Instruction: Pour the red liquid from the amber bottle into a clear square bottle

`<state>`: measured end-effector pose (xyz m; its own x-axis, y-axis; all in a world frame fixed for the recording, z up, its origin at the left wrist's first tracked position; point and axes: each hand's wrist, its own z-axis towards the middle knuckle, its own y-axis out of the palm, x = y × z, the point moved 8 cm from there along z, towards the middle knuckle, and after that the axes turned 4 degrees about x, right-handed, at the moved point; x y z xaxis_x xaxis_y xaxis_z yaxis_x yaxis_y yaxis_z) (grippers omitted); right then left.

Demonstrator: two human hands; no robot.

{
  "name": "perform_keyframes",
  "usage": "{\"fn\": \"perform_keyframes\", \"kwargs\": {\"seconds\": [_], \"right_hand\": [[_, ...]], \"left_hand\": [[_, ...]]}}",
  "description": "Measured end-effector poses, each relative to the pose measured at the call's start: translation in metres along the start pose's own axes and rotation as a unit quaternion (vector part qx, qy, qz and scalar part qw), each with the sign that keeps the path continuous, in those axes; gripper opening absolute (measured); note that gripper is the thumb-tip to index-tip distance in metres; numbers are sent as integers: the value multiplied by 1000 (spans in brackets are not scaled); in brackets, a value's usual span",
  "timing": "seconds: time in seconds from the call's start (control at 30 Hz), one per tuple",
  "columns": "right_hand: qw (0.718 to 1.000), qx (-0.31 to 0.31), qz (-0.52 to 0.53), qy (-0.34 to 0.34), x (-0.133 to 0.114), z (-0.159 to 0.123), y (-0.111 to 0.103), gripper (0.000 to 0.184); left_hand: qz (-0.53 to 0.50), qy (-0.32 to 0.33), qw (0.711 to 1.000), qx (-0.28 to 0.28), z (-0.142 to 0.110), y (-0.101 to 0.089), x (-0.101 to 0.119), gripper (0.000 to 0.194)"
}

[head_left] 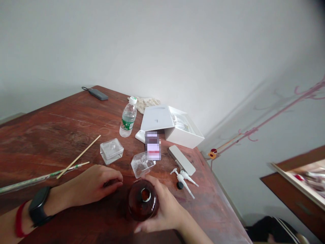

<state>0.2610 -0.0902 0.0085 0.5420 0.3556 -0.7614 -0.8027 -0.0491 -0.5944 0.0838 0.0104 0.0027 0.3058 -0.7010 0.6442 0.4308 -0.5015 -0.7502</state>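
Head view: right hand [166,206] closed around one brown bottle [142,206], thumb on the near side, fingers on the far side; grip as wide as the bottle's body. Bottle upright at the near part of the tabletop [63,122], mouth uncapped; contents too dark to tell. Left hand [106,181] rests just left of it, fingers loosely curled, grip narrow, a small gap between thumb and forefinger. Left wrist: one black watch [40,206], one red band [20,218]. Just beyond the hands, two clear plastic boxes [111,150], one left, one near the brown bottle. Right of the brown bottle: two white pump heads [183,183] lying side by side, one black cap [180,185] beside them, one slim pale case [182,159] near. Left: one bare wooden stick [80,156] crossing one clear sleeve [38,179] with green print, a stick end protruding. Farther: one pixelated item [153,145], unreadable; one capped water bottle [128,118], green label, clear liquid inside; one white carton [188,134], open, white items within, not identifiable; its pale lid [156,117] tilted against it. Far edge: one whitish cloth [148,104], one grey device [98,94] with a loop.
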Motion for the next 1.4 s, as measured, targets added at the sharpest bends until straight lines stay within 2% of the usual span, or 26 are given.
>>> {"fn": "perform_keyframes", "kwargs": {"seconds": [0.7, 1.07, 1.4], "right_hand": [[1000, 1, -22, 12, 9, -6, 1, 119], [1000, 0, -4, 5, 2, -4, 0, 113], [1000, -2, 1, 10, 5, -4, 1, 118]], "left_hand": [[15, -4, 1000, -1, 2, 0, 2, 32], [18, 1, 1000, 0, 2, -1, 1, 32], [15, 3, 1000, 3, 1, -2, 1, 30]]}}
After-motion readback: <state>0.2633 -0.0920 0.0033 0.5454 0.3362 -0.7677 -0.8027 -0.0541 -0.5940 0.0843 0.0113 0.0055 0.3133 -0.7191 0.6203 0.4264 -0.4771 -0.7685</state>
